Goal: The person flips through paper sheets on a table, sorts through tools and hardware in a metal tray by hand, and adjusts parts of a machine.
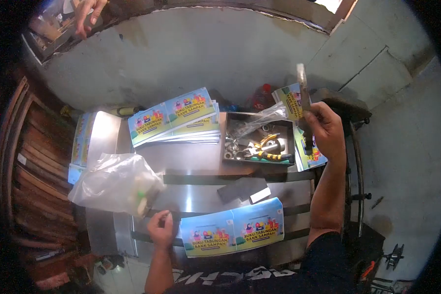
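Note:
My right hand [323, 127] is raised over the right side of the metal table, closed around a long, narrow dark tool [304, 90] with a pale upper end. Its exact kind is unclear. My left hand [161, 228] is closed, fingers curled together, beside the left edge of a printed cover sheet [232, 229]; I cannot make out what, if anything, it pinches. The sheet lies near my body and carries two matching blue and yellow covers. Just beyond it lie a dark flat block [237, 190] and a small white piece [259, 195].
A box [258, 163] holds pliers and metal parts. Stacked printed sheets [174, 117] lie behind, with more sheets [311, 157] at the right. A clear plastic bag [115, 183] sits at the left. Another person's hand [89, 14] shows at the upper-left opening.

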A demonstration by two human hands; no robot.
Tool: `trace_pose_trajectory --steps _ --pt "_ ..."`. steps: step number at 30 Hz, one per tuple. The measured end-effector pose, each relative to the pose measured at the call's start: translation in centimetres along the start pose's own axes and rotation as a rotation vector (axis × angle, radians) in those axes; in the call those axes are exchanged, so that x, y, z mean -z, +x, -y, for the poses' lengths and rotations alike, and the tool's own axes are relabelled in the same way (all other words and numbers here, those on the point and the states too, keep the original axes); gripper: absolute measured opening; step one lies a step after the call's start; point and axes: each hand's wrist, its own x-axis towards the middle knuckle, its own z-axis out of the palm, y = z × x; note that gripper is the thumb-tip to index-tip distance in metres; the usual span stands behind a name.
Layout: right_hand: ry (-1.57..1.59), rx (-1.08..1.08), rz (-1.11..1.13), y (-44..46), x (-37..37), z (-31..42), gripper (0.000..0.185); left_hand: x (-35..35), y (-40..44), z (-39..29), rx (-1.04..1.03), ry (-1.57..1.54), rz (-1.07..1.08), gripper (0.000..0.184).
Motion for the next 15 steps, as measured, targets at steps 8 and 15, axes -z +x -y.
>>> trace_pose_trajectory --steps 8,15 --pt "-0.645 -0.101 0.015 -2.6 -2.4 -6.1 0.014 0.2 0.0 -0.2 0.011 0.073 0.013 0.014" --pt "-0.740 -0.192 0.041 -4.8 -3.8 -9.6 0.020 0.4 -0.1 1.1 0.036 0.029 0.011 0.014"
